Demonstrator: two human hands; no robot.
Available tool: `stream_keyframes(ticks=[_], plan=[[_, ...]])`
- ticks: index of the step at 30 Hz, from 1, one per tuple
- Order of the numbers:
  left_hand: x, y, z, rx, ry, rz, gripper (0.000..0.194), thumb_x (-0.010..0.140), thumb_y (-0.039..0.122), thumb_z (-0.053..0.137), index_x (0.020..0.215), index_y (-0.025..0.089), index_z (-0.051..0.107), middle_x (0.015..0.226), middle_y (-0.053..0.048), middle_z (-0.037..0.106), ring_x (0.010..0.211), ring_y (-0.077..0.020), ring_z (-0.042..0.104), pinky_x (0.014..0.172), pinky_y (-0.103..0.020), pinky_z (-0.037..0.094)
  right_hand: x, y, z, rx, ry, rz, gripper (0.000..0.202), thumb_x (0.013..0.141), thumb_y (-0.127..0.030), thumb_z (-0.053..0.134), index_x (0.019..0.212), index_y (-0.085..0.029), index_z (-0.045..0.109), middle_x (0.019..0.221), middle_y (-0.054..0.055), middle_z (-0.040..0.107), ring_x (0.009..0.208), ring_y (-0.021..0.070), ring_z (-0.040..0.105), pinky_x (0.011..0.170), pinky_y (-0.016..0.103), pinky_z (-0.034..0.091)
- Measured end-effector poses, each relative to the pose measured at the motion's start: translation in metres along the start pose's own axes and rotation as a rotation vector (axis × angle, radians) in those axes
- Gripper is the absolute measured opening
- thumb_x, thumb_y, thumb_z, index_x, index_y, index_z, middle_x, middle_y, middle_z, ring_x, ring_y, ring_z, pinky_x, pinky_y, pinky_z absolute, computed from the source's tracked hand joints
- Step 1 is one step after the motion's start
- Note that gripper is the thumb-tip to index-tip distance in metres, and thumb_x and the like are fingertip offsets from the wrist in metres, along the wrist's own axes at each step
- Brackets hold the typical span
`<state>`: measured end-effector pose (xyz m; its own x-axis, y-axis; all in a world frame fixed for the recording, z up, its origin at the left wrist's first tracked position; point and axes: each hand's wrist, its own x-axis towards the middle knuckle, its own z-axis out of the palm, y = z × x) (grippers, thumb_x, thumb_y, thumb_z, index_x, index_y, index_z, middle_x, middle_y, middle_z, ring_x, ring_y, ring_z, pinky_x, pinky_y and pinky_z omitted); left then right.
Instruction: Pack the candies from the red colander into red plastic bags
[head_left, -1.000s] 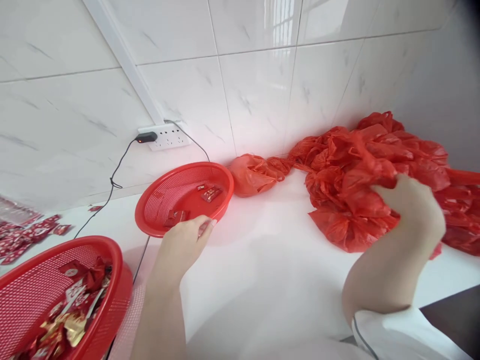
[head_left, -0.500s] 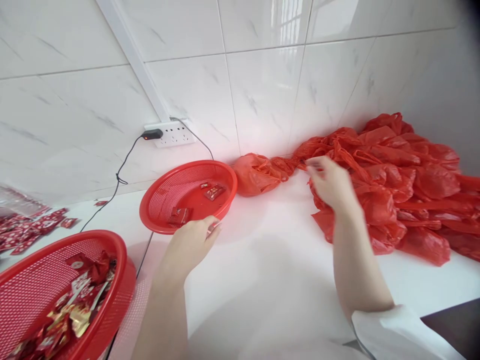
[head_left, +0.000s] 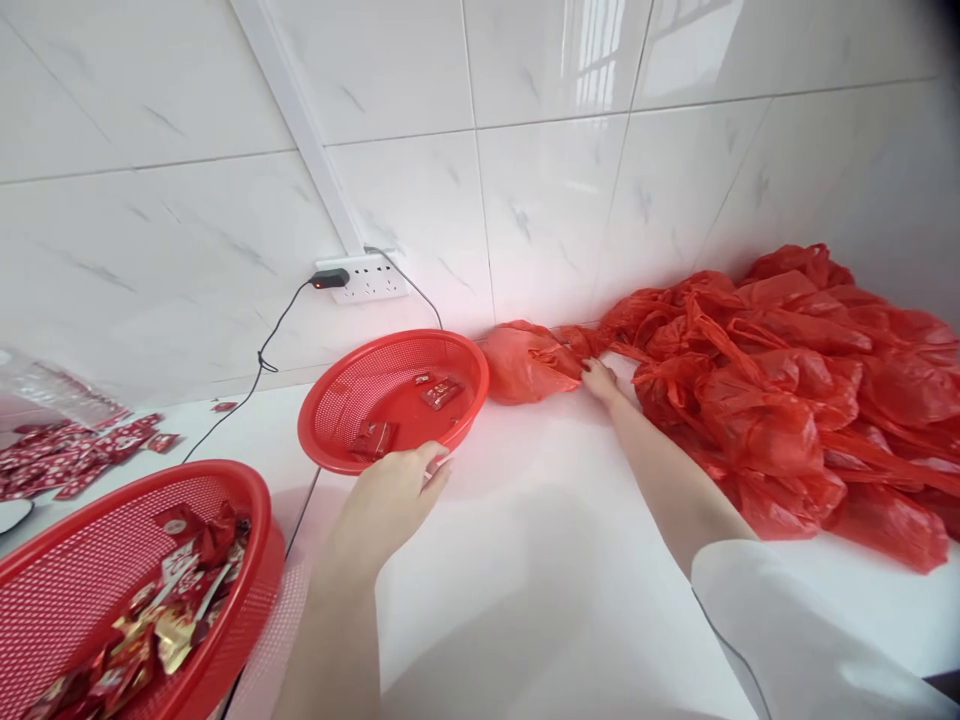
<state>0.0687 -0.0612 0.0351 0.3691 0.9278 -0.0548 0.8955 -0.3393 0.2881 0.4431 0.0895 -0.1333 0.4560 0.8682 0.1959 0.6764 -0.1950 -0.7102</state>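
My right hand (head_left: 600,380) reaches to the wall side of the white table, its fingers closed on the twisted end of a stuffed red plastic bag (head_left: 525,362). My left hand (head_left: 394,495) hovers by the near rim of a round red mesh basket (head_left: 319,440). Its thumb and fingers are curved and slightly apart, with nothing visible between them. A few small red wrapped packets (head_left: 442,393) lie in that basket. To the right of my right hand spreads a large heap of filled red plastic bags (head_left: 795,370).
A second red basket (head_left: 259,500) at lower left holds many wrapped sweets (head_left: 176,625). Behind it lie red printed packets (head_left: 90,455) and a clear plastic bag (head_left: 60,390). A black cable (head_left: 259,375) runs from a wall socket strip (head_left: 371,280) down to the table.
My right hand has moved left and down from beside the heap to the single bag's end and closed on it. My left hand has stayed near the basket rim. The view has shifted slightly.
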Motion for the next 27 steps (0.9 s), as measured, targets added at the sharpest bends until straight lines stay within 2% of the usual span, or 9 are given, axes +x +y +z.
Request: stream_keyframes(ticks=[4,7,10,13,17,20,23,25,27], plan=[[0.001,0.0,0.002,-0.016,-0.013,0.002,0.03,0.093,0.038,0.039,0.099,0.025,0.066,0.078,-0.003,0.071,0.074,-0.0222,0.067,0.059,-0.027,0.037,-0.012,0.012,0.005,0.112,0.241,-0.005,0.033,0.088,-0.015,0.042,0.114,-0.008,0.062,0.124,0.02,0.059,0.121,0.0253,0.051,0.106,0.042,0.038],[0.002,0.002,0.003,-0.015,-0.028,0.015,0.029,0.093,0.037,0.04,0.096,0.024,0.066,0.08,-0.004,0.071,0.073,-0.0215,0.066,0.058,-0.027,0.036,-0.022,0.009,-0.002,0.174,0.39,-0.053,0.037,0.086,-0.022,0.044,0.116,-0.01,0.061,0.13,0.02,0.054,0.129,0.0261,0.044,0.111,0.044,0.03],[0.002,0.005,0.003,-0.005,-0.038,0.027,0.029,0.093,0.036,0.04,0.094,0.023,0.066,0.082,-0.005,0.072,0.071,-0.0209,0.067,0.058,-0.027,0.036,-0.026,-0.005,-0.015,0.362,0.457,-0.164,0.043,0.091,-0.035,0.039,0.124,-0.013,0.057,0.131,0.017,0.053,0.125,0.0243,0.049,0.106,0.043,0.037],[0.002,0.008,0.004,-0.009,-0.039,0.03,0.03,0.093,0.036,0.04,0.096,0.022,0.067,0.082,-0.005,0.072,0.071,-0.0212,0.067,0.059,-0.027,0.038,-0.029,-0.021,-0.029,0.632,0.38,-0.238,0.057,0.089,-0.045,0.043,0.138,-0.015,0.042,0.136,0.017,0.051,0.12,0.0245,0.055,0.097,0.041,0.047],[0.0,0.008,0.005,-0.014,-0.034,0.048,0.031,0.093,0.036,0.04,0.097,0.023,0.067,0.085,-0.006,0.073,0.072,-0.0215,0.068,0.061,-0.028,0.04,-0.036,-0.036,-0.049,0.734,0.293,-0.221,0.086,0.077,-0.047,0.063,0.147,-0.019,0.022,0.131,0.017,0.053,0.11,0.0237,0.061,0.09,0.039,0.051],[0.0,0.007,0.007,-0.012,-0.027,0.057,0.03,0.093,0.035,0.04,0.096,0.023,0.067,0.084,-0.005,0.073,0.074,-0.0218,0.068,0.061,-0.028,0.04,-0.047,-0.048,-0.069,0.737,0.33,-0.227,0.079,0.081,-0.046,0.06,0.146,-0.023,0.021,0.128,0.015,0.056,0.115,0.0243,0.059,0.089,0.04,0.052],[-0.001,0.008,0.007,-0.023,-0.022,0.062,0.029,0.093,0.036,0.04,0.095,0.023,0.066,0.081,-0.005,0.072,0.074,-0.0219,0.067,0.061,-0.028,0.04,-0.06,-0.061,-0.092,0.702,0.328,-0.279,0.072,0.088,-0.045,0.051,0.148,-0.026,0.017,0.135,0.016,0.052,0.119,0.0266,0.057,0.087,0.042,0.052],[-0.001,0.009,0.007,-0.031,-0.034,0.057,0.03,0.093,0.036,0.04,0.096,0.023,0.066,0.083,-0.005,0.072,0.075,-0.0217,0.067,0.062,-0.028,0.039,-0.069,-0.068,-0.104,0.648,0.275,-0.34,0.065,0.092,-0.043,0.043,0.149,-0.029,0.016,0.142,0.015,0.047,0.117,0.0269,0.059,0.088,0.043,0.052],[-0.001,0.011,0.007,-0.03,-0.054,0.046,0.03,0.093,0.036,0.04,0.098,0.023,0.066,0.087,-0.005,0.072,0.078,-0.0218,0.067,0.063,-0.028,0.039,-0.075,-0.071,-0.111,0.534,0.196,-0.389,0.056,0.094,-0.039,0.038,0.148,-0.03,0.023,0.147,0.013,0.042,0.117,0.0263,0.059,0.092,0.045,0.05]])
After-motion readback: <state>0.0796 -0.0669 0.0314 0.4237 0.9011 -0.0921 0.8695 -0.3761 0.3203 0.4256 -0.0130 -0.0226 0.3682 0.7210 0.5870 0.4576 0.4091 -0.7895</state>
